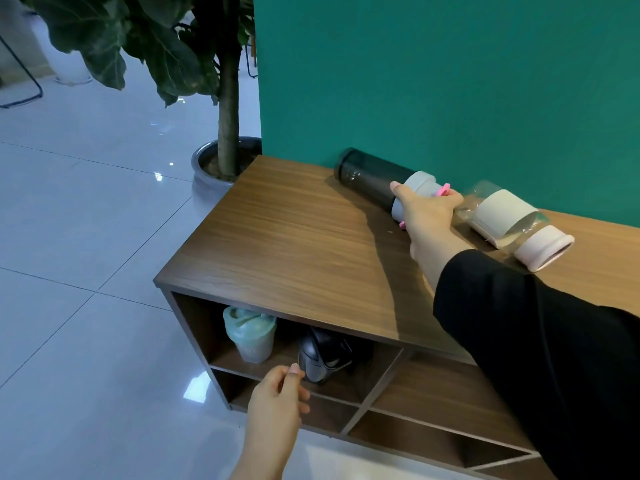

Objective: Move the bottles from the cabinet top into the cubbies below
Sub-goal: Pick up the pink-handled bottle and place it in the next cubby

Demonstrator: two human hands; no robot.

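Note:
A dark smoky bottle with a grey cap lies on its side on the wooden cabinet top, against the green wall. My right hand is closed around its capped end. Just to the right lies a clear bottle with a white label and a pale pink cap. In the upper left cubby stand a pale green shaker cup and a dark grey bottle. My left hand hovers in front of that cubby, fingers loosely curled, holding nothing; its fingertips are next to the grey bottle.
A potted plant stands on the floor behind the cabinet's left end. The green wall runs along the back of the cabinet top. Other cubbies to the right and below show bare shelves. Glossy white floor tiles stretch left.

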